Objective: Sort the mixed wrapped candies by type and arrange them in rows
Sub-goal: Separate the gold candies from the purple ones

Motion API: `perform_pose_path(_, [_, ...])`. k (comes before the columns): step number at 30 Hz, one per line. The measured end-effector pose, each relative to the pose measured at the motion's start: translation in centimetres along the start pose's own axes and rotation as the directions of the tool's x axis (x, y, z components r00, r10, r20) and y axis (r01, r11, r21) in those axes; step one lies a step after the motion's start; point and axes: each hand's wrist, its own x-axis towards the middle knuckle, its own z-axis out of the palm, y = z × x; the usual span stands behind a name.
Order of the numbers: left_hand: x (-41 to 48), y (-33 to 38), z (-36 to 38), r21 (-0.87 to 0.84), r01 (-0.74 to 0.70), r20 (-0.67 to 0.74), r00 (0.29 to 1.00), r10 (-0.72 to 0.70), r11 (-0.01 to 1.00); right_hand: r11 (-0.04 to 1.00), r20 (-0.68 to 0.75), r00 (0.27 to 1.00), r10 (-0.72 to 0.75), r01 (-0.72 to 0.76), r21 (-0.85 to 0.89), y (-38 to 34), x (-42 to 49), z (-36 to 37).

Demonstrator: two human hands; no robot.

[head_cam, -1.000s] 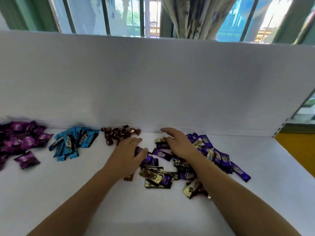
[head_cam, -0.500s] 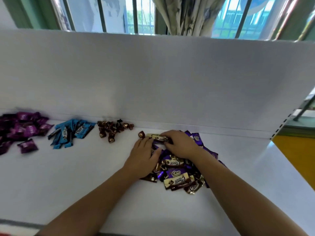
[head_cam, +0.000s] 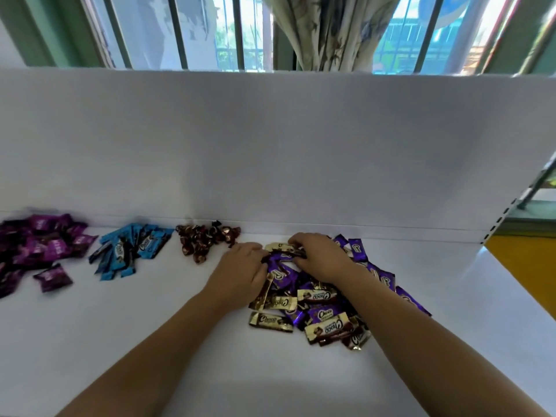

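Observation:
A mixed heap of gold and purple wrapped candies lies on the white table right of centre. My left hand rests on the heap's left edge with fingers curled over some wrappers. At the far end of the heap my right hand pinches a gold candy. Sorted piles sit along the back: magenta candies far left, blue candies, and small brown twisted candies.
A white backboard stands behind the table surface. The table's right edge borders a yellow floor. Barred windows and a curtain show above the board.
Both hands gathered the scattered gold and purple candies into a tighter heap. My right hand has taken hold of a gold candy at the heap's far end, and the left hand slid beside it.

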Motion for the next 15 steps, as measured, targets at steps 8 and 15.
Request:
perform_pose_path(8, [4.8,0.1,0.1,-0.257,0.064,0.023,0.998,-0.061,0.964,0.999,0.122,0.992,0.029,-0.031,0.012,-0.2,1.1,-0.8])
perform_pose_path(15, [9.0,1.5,-0.4,-0.011,-0.007,0.195,0.981,0.009,1.0,0.957,-0.027,0.978,0.205,-0.194,0.216,1.4,1.2,-2.7])
